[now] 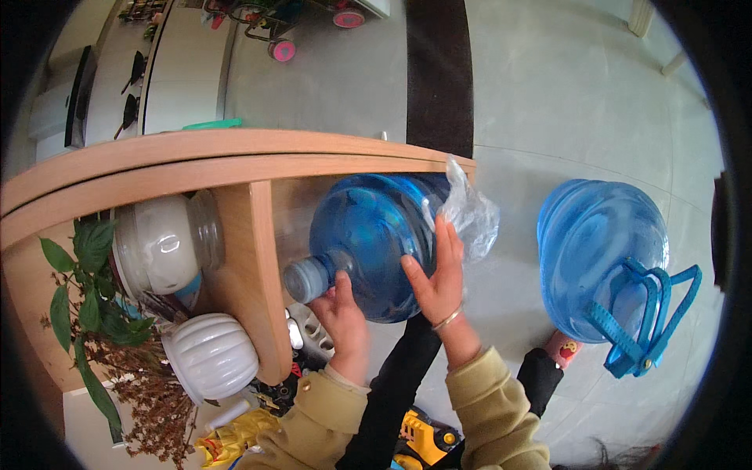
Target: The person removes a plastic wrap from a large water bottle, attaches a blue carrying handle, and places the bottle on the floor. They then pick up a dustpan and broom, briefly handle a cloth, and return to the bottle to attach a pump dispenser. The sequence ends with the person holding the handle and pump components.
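A translucent blue water jug (372, 243) is tipped so its pale cap points left, beside a wooden cabinet. My left hand (342, 317) is closed around the underside of its neck; some fingertips are hidden behind it. My right hand (441, 278) rests against the jug's right side, thumb and fingers stretched apart. Just beyond those fingers hangs a crumpled clear plastic bag (474, 215). On the floor to the right is a second blue jug (603, 251) with a blue carrying handle (654, 305) on it.
The wooden cabinet (266, 274) borders the jug on the left. On its shelves are a glass jar (164, 243), a ribbed white pot (210, 359) and a plant (90, 298). A yellow toy vehicle (427, 439) lies by my legs. Pink wheels (282, 51) show at the back.
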`<control>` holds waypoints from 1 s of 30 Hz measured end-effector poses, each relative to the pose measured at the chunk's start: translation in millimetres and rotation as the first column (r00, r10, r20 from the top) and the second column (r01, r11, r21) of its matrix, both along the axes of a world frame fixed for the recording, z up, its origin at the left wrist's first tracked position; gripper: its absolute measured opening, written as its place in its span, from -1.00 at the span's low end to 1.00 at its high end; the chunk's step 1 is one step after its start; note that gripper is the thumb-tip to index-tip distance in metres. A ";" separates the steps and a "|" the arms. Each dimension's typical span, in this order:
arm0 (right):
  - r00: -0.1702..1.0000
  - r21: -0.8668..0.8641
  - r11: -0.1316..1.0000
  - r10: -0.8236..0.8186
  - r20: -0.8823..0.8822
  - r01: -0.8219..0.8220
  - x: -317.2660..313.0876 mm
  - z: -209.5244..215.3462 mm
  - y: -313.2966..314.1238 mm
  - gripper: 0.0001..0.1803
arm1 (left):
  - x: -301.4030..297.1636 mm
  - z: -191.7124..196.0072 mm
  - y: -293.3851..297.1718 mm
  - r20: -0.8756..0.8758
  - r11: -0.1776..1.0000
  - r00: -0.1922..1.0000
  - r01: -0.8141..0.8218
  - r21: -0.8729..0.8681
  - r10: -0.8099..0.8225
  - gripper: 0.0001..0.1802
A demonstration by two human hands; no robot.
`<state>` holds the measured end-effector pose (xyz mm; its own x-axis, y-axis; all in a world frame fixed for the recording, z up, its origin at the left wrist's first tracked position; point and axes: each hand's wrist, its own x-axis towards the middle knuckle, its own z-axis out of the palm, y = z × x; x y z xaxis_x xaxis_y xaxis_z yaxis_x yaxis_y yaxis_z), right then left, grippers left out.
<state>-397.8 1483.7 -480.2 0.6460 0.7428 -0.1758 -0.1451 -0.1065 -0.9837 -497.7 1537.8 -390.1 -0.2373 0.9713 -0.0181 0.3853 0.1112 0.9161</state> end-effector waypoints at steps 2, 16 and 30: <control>0.995 -0.107 0.993 -0.047 0.093 0.057 -10.2 22.8 -2.7 -0.10 | 2.5 8.0 -5.3 -0.010 0.999 1.000 0.014 -0.031 -0.014 -0.42; 0.976 -0.193 0.978 -0.039 0.216 0.082 -52.7 38.6 -4.3 0.05 | -1.8 32.4 24.3 -0.179 0.967 0.975 0.163 0.197 -0.128 -0.54; 0.967 -0.038 0.994 0.109 0.231 -0.103 -21.3 27.6 39.5 0.01 | -29.6 30.4 50.3 -0.431 0.980 0.902 0.054 0.190 0.034 -0.48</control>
<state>-419.0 1523.2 -452.5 0.5894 0.8063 -0.0501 0.1006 -0.1348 -0.9858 -527.3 1588.2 -359.7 -0.1690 0.9477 0.2707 0.7464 -0.0563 0.6631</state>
